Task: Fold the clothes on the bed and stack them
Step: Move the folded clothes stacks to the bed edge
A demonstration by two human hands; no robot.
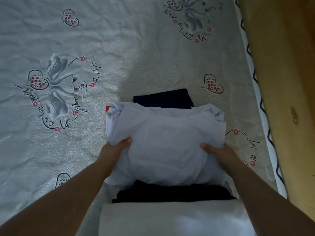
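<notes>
- Gripping the soft, light, pale folded cloth bundle [167, 142] at lower centre, left hand [117, 149] and right hand [216, 152] clutching its near corners.
- Resting over dark folded garments [163, 98]; probably limp, needing support from both sides.

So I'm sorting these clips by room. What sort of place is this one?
Most likely a bedroom: a printed bedsheet with swans and hearts covers the surface, a wooden bed frame runs along its right edge, and both hands hold a folded white garment over dark folded clothes.
</notes>
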